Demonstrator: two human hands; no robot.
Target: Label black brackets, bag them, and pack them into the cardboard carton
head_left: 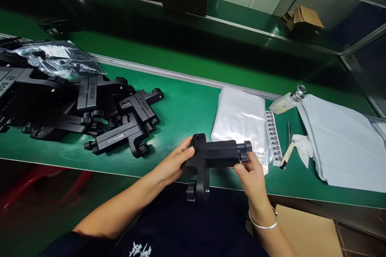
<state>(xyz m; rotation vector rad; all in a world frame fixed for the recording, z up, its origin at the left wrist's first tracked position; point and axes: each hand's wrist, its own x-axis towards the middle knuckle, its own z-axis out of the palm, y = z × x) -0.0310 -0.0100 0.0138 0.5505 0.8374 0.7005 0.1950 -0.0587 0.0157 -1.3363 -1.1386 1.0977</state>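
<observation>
A black T-shaped plastic part [214, 155] is held between both hands just above the near edge of the green table [187, 108]. My left hand [173, 163] grips its left end, fingers curled round it. The part's right end, near the knobs, is pinched by my right hand [251, 172], which wears a silver bracelet. A pile of similar black parts marked BOSCH [120, 116] lies to the left on the table.
A clear bag of parts [57, 58] rests on the pile at far left. Stacked plastic bags [241, 118], a label strip [273, 136], a small bottle [286, 102], a pen-like tool [286, 154] and white sheets [340, 144] lie to the right. A cardboard box [307, 231] sits below.
</observation>
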